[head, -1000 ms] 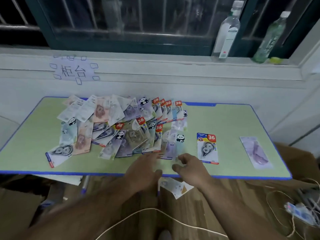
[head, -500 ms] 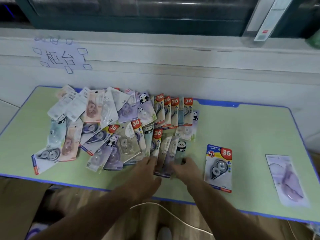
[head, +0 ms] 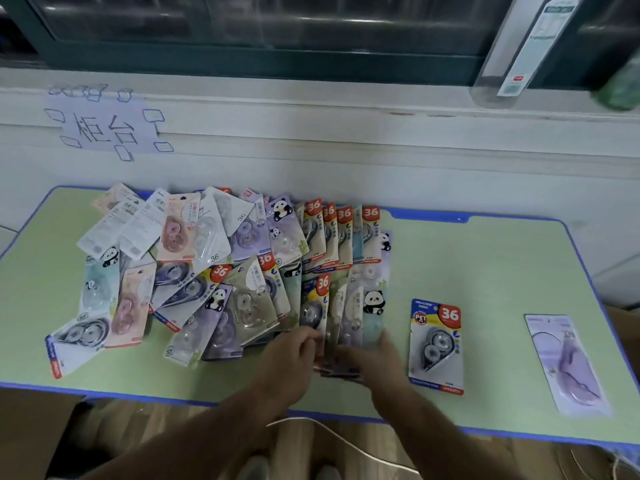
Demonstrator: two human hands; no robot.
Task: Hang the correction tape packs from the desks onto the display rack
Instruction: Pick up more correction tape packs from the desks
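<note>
A heap of correction tape packs covers the left half of the green desk. At the heap's near right edge my left hand curls its fingers on the lower end of a "36" pack. My right hand lies beside it, with fingers over the lower ends of a few upright packs and the thumb on a teal panda pack. The ends of these packs are hidden under my hands. A single blue "36" pack lies to the right, and a purple pack lies farther right.
The desk stands against a white wall under a window sill with a clear bottle and a green bottle. A paper label is taped to the wall. A white cord runs over the wooden floor below the desk's blue front edge.
My head moved closer and lower over the desk. Both hands went forward from the desk's front edge onto the near packs of the heap and closed on them.
</note>
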